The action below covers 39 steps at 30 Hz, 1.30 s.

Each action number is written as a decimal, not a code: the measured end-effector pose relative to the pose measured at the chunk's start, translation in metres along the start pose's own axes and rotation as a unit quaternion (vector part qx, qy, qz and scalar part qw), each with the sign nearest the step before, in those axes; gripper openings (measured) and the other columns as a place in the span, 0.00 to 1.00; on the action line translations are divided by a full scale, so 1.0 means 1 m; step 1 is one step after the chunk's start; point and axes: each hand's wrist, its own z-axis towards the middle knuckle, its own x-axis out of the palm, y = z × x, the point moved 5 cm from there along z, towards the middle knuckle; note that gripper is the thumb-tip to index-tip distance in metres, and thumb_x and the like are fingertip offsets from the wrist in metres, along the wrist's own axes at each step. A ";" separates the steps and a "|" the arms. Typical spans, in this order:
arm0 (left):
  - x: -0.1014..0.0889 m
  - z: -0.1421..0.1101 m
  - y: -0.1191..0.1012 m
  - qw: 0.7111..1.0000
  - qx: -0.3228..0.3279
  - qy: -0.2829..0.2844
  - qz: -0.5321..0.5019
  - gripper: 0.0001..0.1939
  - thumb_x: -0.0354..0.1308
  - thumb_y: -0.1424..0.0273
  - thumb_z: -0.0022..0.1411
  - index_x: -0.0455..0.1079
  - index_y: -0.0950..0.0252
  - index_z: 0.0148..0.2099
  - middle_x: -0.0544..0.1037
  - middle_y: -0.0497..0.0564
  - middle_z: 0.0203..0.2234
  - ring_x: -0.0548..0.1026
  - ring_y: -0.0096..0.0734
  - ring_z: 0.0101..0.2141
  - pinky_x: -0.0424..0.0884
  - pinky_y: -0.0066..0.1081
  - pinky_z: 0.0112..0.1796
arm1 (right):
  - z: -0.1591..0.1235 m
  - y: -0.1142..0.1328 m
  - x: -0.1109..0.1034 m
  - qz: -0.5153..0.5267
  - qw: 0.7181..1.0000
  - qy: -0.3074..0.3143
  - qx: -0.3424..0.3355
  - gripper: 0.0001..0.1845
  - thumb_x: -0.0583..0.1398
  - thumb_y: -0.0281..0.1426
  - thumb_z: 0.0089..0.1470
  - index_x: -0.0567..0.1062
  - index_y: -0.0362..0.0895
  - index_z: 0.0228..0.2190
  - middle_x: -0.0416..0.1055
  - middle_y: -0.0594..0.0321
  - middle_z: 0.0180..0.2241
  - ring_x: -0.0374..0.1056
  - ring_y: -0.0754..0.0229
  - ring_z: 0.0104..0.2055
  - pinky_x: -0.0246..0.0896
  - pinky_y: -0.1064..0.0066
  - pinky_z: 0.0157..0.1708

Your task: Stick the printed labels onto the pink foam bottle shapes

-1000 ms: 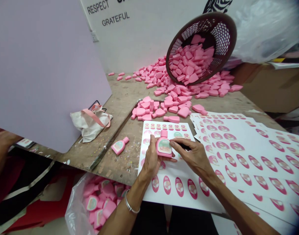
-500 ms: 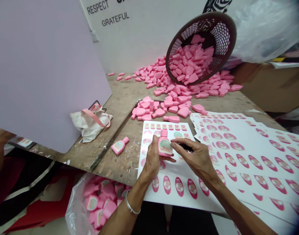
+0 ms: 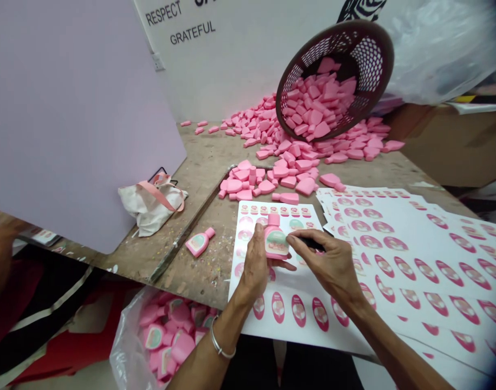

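Note:
My left hand (image 3: 256, 262) is closed around a small pink toy bottle (image 3: 273, 221), holding it upright with the cap at the top. A green-and-cream label sticker (image 3: 275, 241) covers the bottle's front. The thumb and forefinger of my right hand (image 3: 328, 260) meet at the label's right edge. A slim black tool (image 3: 313, 244) is held within that hand; its exact kind is hidden. Beneath both hands lies a white sticker sheet (image 3: 280, 336) with oval and round labels. A labelled pink bottle (image 3: 199, 242) rests on the table to the left.
Several sticker sheets (image 3: 418, 238) overlap at the right. A tipped brown basket (image 3: 384, 59) spills pink bottles (image 3: 264, 125) across the back. A cloth bag (image 3: 148, 206) sits left, near a pale upright panel (image 3: 77, 108). Below the table edge, a plastic bag (image 3: 128, 341) contains labelled bottles.
The bottle and both hands have shifted slightly to the right. My right fingertips stay at the label's right edge, and my left hand keeps its hold.

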 end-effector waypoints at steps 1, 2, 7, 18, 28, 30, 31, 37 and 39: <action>0.001 0.000 0.001 1.000 0.000 0.015 -0.011 0.38 0.47 0.43 0.59 0.63 0.70 0.56 0.76 0.62 0.41 0.78 0.39 0.32 0.77 0.32 0.26 | 0.000 -0.001 0.001 -0.002 1.000 0.004 0.004 0.09 0.63 0.38 0.50 0.78 0.45 0.27 0.76 0.62 0.29 0.70 0.59 0.30 0.66 0.68 0.30; 0.002 0.000 0.000 0.999 0.003 0.028 -0.016 0.36 0.48 0.44 0.58 0.64 0.70 0.55 0.76 0.60 0.39 0.78 0.38 0.32 0.78 0.33 0.27 | 0.001 -0.002 0.001 -0.004 1.000 0.005 0.008 0.10 0.63 0.39 0.50 0.77 0.45 0.27 0.76 0.62 0.29 0.70 0.59 0.30 0.66 0.68 0.30; 0.007 -0.005 -0.006 0.994 0.028 0.104 -0.008 0.26 0.61 0.58 0.57 0.62 0.64 0.53 0.73 0.54 0.40 0.76 0.31 0.31 0.78 0.34 0.31 | 0.004 -0.011 -0.001 -0.029 0.999 0.025 0.010 0.13 0.61 0.42 0.51 0.75 0.45 0.29 0.74 0.62 0.27 0.69 0.60 0.27 0.66 0.68 0.30; 0.005 -0.024 -0.007 0.985 -0.053 0.162 0.002 0.24 0.67 0.68 0.49 0.65 0.66 0.47 0.74 0.51 0.33 0.75 0.33 0.33 0.77 0.36 0.34 | 0.015 -0.031 0.018 -0.020 0.990 0.130 0.047 0.33 0.65 0.47 0.44 0.67 0.47 0.49 0.71 0.56 0.47 0.70 0.54 0.46 0.67 0.64 0.42; -0.138 -0.018 -0.065 0.789 0.197 -0.232 0.533 0.21 0.49 0.51 0.60 0.68 0.65 0.38 0.74 0.58 0.34 0.72 0.49 0.38 0.68 0.47 0.42 | 0.155 -0.125 0.015 -0.239 0.956 0.148 0.085 0.29 0.68 0.43 0.37 0.74 0.42 0.40 0.76 0.52 0.40 0.71 0.48 0.41 0.64 0.64 0.37; -0.131 -0.022 -0.080 0.734 0.281 -0.276 0.554 0.23 0.53 0.52 0.57 0.68 0.66 0.44 0.72 0.62 0.43 0.69 0.51 0.46 0.65 0.49 0.47 | 0.172 -0.126 0.020 -0.248 0.950 0.165 0.094 0.25 0.70 0.43 0.32 0.75 0.42 0.33 0.77 0.54 0.33 0.72 0.50 0.35 0.63 0.67 0.33; -0.123 -0.022 -0.084 0.735 0.309 -0.281 0.535 0.23 0.54 0.53 0.57 0.67 0.66 0.46 0.71 0.62 0.46 0.69 0.50 0.47 0.66 0.47 0.48 | 0.175 -0.123 0.021 -0.254 0.948 0.165 0.098 0.24 0.70 0.43 0.33 0.75 0.42 0.32 0.77 0.55 0.32 0.72 0.50 0.34 0.63 0.67 0.32; -0.037 0.003 -0.039 0.961 0.129 -0.069 0.233 0.18 0.53 0.57 0.61 0.67 0.62 0.48 0.73 0.56 0.46 0.72 0.39 0.44 0.71 0.34 0.42 | 0.096 -0.062 0.021 -0.246 0.962 0.097 0.064 0.30 0.63 0.51 0.43 0.70 0.45 0.43 0.75 0.54 0.40 0.72 0.49 0.41 0.64 0.64 0.36; -0.014 0.005 -0.019 0.985 0.068 -0.053 0.151 0.21 0.56 0.56 0.60 0.67 0.62 0.50 0.71 0.57 0.50 0.69 0.41 0.51 0.69 0.33 0.45 | 0.050 -0.040 0.024 -0.169 0.977 0.119 0.052 0.26 0.62 0.47 0.47 0.68 0.46 0.44 0.75 0.56 0.38 0.72 0.53 0.38 0.66 0.65 0.35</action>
